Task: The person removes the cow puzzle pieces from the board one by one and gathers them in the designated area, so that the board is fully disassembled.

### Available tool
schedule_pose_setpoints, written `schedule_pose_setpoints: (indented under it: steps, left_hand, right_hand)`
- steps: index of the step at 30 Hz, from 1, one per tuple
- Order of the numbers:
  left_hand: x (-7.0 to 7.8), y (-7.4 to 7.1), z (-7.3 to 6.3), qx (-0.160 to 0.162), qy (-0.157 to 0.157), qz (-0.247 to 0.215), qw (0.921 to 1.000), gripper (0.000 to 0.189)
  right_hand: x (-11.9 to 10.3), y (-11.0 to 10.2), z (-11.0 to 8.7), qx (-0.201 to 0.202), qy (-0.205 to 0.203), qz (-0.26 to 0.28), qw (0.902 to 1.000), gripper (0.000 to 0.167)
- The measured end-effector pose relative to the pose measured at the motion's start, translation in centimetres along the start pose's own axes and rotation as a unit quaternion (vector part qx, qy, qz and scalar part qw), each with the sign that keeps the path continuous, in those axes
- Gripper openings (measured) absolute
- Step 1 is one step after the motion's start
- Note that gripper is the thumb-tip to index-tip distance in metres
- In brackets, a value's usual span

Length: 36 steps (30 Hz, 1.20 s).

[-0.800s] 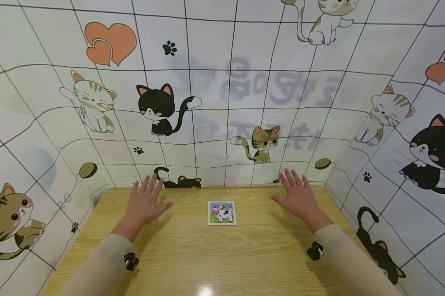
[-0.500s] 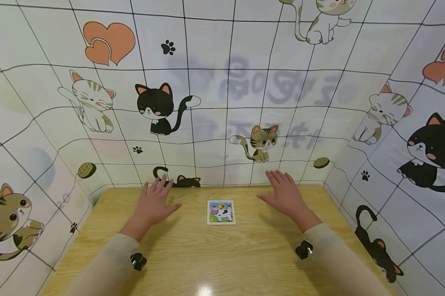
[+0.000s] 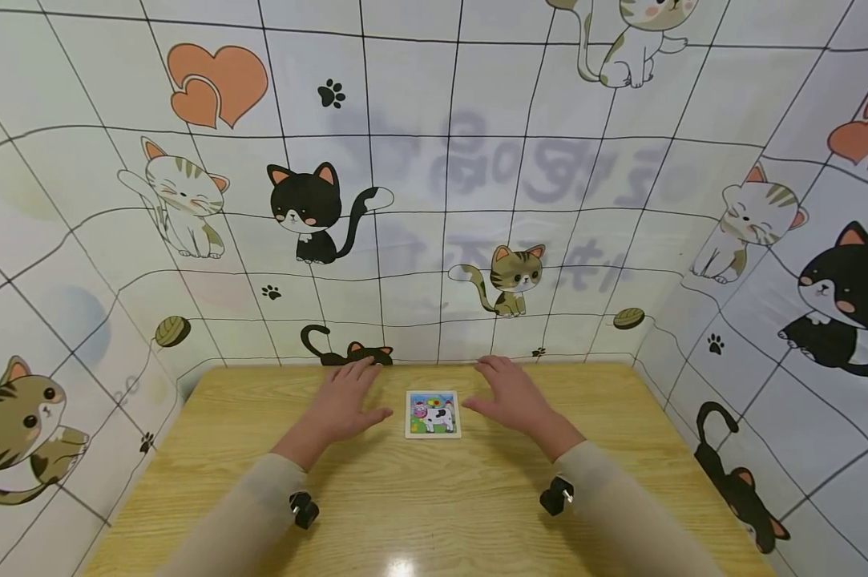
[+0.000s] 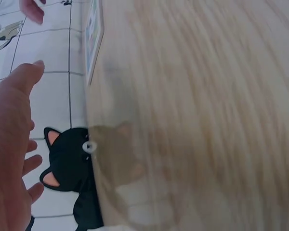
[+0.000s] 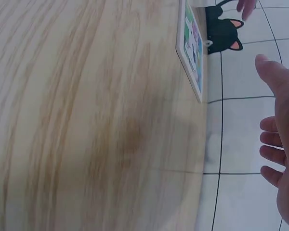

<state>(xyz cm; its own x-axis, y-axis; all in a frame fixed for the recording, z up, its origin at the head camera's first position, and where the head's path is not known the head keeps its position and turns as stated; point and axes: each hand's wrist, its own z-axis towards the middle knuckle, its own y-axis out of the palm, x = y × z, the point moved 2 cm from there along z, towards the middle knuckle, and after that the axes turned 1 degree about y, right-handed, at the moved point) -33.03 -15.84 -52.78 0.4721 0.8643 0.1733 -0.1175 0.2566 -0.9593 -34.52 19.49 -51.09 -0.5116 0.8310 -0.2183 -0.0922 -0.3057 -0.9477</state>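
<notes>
Just below the frame's centre: the card [image 3: 432,414] lies flat on the desk [image 3: 419,501], towards its back edge, face up.
Left of the card: my left hand [image 3: 336,405], palm down, fingers loose, holding nothing; its thumb [image 3: 378,417] points at the card, a small gap between.
Right of the card: my right hand [image 3: 511,401], also empty and relaxed; in the head view its thumb [image 3: 473,406] looks very near the card's edge, but the right wrist view shows it apart.
Both hands: well separated, the card between them; they seem raised over the desk, though I cannot tell how high.
Card sliding: the likeliest trouble, I think; it is flat and the desk looks smooth, so a thumb meeting the low edge could push it rather than get under it.
Card turning: if one of my hands touched first, or pushed harder, it could swing askew.
Card's picture: I cannot tell whether it is cut into loose pieces; if so, tipping might spill them.
Cow's facing: head to the frame's left, feet to the bottom, so it reads upright for me.
Long axis: none clear; the card looks about square, its sides nearly in line with the frame.
</notes>
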Motion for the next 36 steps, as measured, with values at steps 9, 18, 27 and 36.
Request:
schedule_pose_setpoints:
  steps: [9,18,27,36]
  left_hand:
    - [1.4,3.1,1.3,-0.051,0.024,-0.037,0.9977,0.096]
    - [2.0,4.6,2.2,-0.074,0.045,-0.103,0.9909,0.100]
    - [2.3,5.1,2.6,-0.102,0.047,-0.127,0.9854,0.100]
    - [2.1,5.4,2.6,-0.105,0.055,-0.126,0.9849,0.100]
  right_hand:
    - [-1.9,2.5,1.3,-0.047,-0.028,0.035,0.9979,0.076]
    - [-3.5,4.5,2.2,-0.057,-0.042,0.068,0.9952,0.072]
    - [-5.1,5.9,3.4,-0.067,-0.043,0.102,0.9916,0.065]
    - [-6.2,6.7,4.4,-0.065,-0.055,0.131,0.9877,0.049]
